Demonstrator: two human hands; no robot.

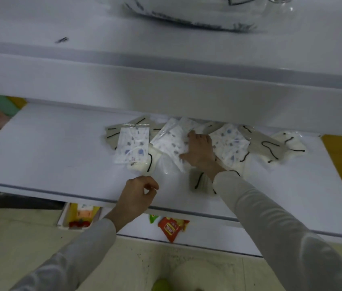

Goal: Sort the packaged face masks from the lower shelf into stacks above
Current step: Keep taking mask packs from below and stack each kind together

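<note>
My right hand (200, 149), fingers flat, presses a clear-wrapped patterned white mask packet (169, 141); I fear overlapping packets (232, 143) drag along.

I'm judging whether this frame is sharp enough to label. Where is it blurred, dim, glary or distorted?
Head view: the bag on the upper shelf is smeared by blur. Head view: the mask packets by the right hand are sharper, with small glints on the wrap. Head view: light is dim and flat; the lower shelf bows at its edge.
</note>
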